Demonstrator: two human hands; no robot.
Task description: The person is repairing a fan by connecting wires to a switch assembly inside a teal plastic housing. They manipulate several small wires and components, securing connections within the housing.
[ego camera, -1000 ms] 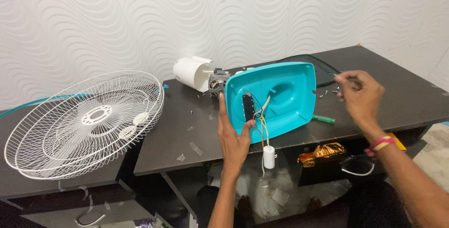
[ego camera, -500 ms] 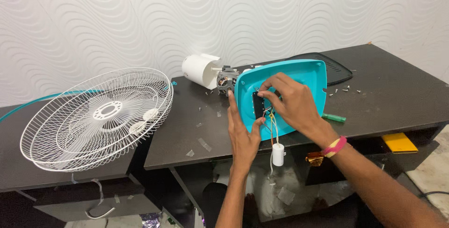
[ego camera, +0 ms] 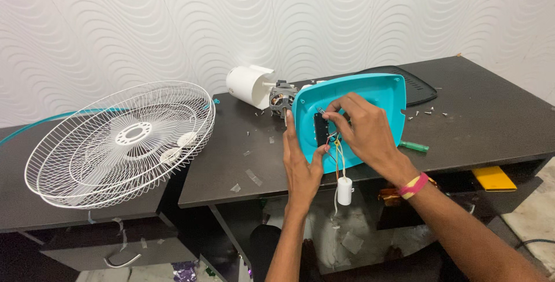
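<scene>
Teal housing [ego camera: 370, 94] tilted at desk [ego camera: 497, 126] front edge, braced by left hand [ego camera: 300, 163], fingers flat and together; right hand [ego camera: 361, 129] fingertips pinched on wires [ego camera: 336, 152]; dangling capacitor [ego camera: 344, 190] weight likely to strain or tear leads.

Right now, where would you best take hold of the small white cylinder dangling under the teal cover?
Probably around its round body, from the side or below. The white cylinder hangs free on thin wires under the teal cover, off the table edge. Both the left hand and right hand are above it.
</scene>
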